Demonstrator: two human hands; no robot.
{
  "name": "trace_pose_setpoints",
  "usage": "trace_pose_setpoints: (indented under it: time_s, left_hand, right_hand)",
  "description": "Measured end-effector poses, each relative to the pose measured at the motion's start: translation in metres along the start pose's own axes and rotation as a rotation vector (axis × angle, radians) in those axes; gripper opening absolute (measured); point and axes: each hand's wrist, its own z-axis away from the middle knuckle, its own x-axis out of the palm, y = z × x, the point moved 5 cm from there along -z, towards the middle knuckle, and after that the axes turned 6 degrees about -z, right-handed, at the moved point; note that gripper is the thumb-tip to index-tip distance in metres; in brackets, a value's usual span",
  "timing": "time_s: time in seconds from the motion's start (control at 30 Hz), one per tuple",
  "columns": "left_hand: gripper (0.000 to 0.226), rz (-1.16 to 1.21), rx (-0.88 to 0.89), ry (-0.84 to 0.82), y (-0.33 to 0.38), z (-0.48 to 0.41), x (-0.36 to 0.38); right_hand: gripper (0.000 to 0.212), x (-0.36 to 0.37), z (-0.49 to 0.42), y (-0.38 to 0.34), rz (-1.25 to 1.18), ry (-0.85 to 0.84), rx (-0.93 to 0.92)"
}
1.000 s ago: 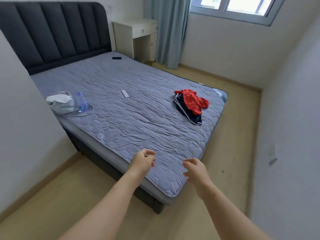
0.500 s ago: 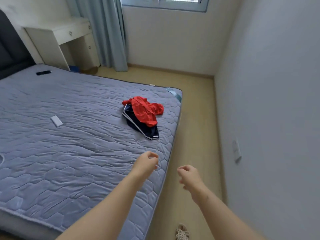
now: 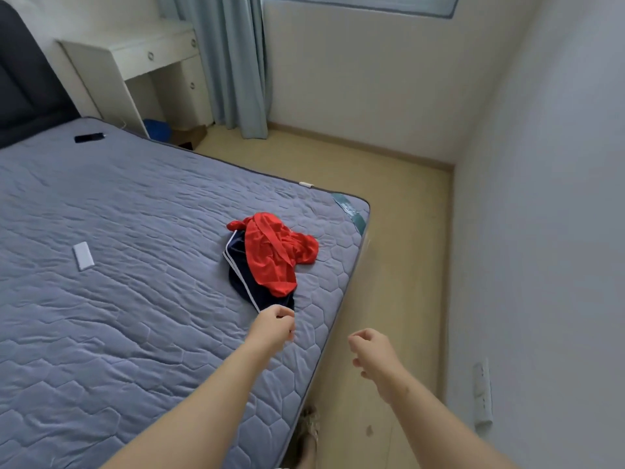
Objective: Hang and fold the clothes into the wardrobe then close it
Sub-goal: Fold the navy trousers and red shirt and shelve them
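Hands: left hand [image 3: 274, 328] and right hand [image 3: 370, 348] loosely curled, empty.
Clothes: red top [image 3: 275, 253] over navy shorts [image 3: 245, 282], 12 o'clock of left hand, on bed [image 3: 135, 316].
Tip: take the red top first, by its shoulders.

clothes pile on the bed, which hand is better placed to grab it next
Probably the left hand: it hovers over the mattress, just short of the navy garment under the red one. The right hand is out over the floor.

Red garment [image 3: 275, 252] lies crumpled atop navy white-striped shorts [image 3: 248, 286]. Both sit near the mattress [image 3: 135, 299] foot-end corner, unfolded.
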Motion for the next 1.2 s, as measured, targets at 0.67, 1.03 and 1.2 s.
trace_pose_setpoints:
  time_s: [0.67,1.03,1.2]
  left_hand:
    - [0.025,0.206,-0.325,0.368,0.055,-0.282,-0.066]
    - [0.029,0.444,-0.804,0.563,-0.028,-0.359,0.018]
    - [0.022,0.439,-0.926,0.574,-0.071,-0.374,0.053]
  right_hand:
    - [0.012,0.087,-0.332,-0.181,0.502,-0.378,-0.001]
    - [0.014,0.131,-0.484,-0.139,1.014,-0.666,0.061]
    - [0.012,0.148,-0.5,-0.064,1.089,-0.82,0.212]
